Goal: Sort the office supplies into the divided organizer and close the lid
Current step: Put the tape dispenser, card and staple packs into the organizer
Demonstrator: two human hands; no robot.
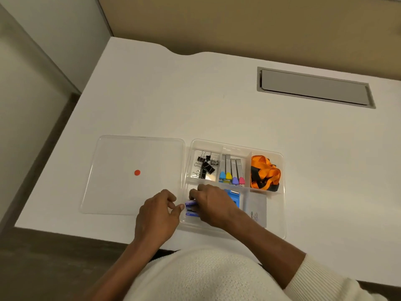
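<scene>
The right hand [211, 205] reached into the near-left compartment of the clear organizer [280, 213], its fingers pressed together on small blue boxes [191, 208], perhaps staple packs; the print was too blurred to read. Just left of them, the left hand [158, 213] rested at the organizer's edge, fingers loosely curled, thumb tip touching the boxes. Beyond the fingers lay black binder clips [205, 167], coloured-tip clips [231, 177] and an orange lanyard [264, 172]. The lid [121, 192] lay flat on the surface [217, 105], left of both hands.
</scene>
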